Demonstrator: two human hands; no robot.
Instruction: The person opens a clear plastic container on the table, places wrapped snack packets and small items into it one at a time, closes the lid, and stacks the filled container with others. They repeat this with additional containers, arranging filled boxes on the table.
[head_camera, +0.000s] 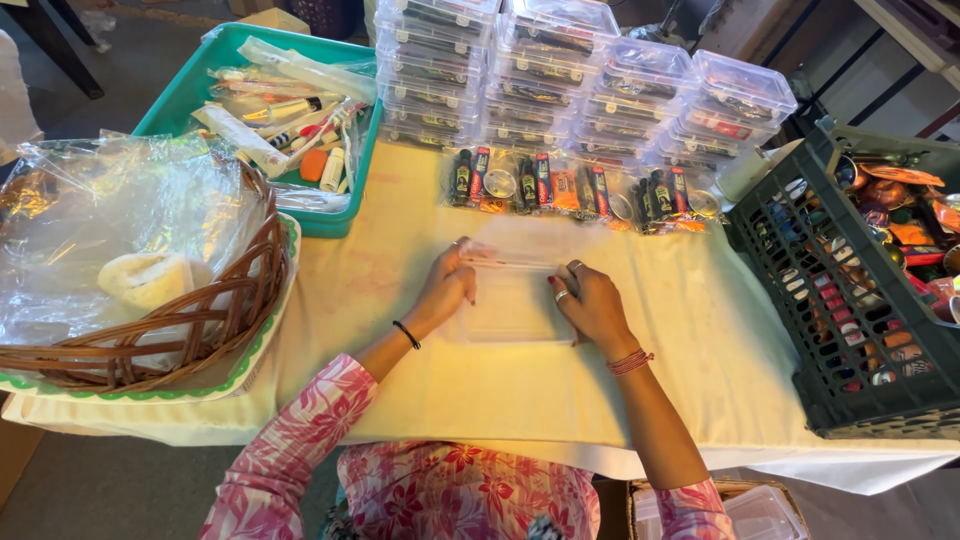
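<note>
A clear, empty plastic box (510, 300) lies on the cream tablecloth in front of me, its lid raised at the far side. My left hand (448, 285) grips the box's left edge near the lid hinge. My right hand (590, 300), with rings and a red thread at the wrist, holds the right edge. Beyond the box lies a row of small packed sets in clear bags (580, 190), with dark tubes, orange packets and round tins.
Stacks of filled clear boxes (580, 75) stand at the back. A teal tray (190, 85) of tubes sits back left, a wicker basket (200, 320) with plastic bags at left. A dark green crate (850, 330) of small items stands right. More clear boxes (750, 515) sit low by my lap.
</note>
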